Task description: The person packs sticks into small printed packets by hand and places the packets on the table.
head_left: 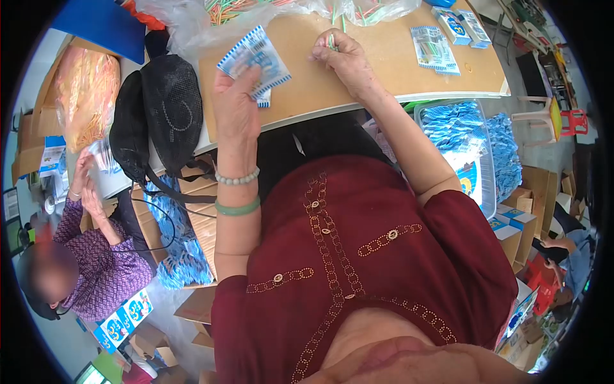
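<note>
My left hand [240, 96] holds a clear packet with blue-striped ends [259, 57] between thumb and fingers, above the tan tabletop. Part of another blue-and-white item [264, 98] shows just beneath that hand. To the right, my right hand [345, 63] is closed around small green and white sticks [331, 42], which poke out between thumb and fingers. Filled packets [435, 50] lie flat on the table at the right. Loose green and orange sticks [236, 11] fill a plastic bag at the far edge.
Small blue-and-white boxes [451, 25] stand at the back right. A black mesh bag [171, 105] sits left of the table [300, 105]. A clear tub [489, 160] of blue packets is at the right. Another person in a patterned purple top [112, 269] works at the left.
</note>
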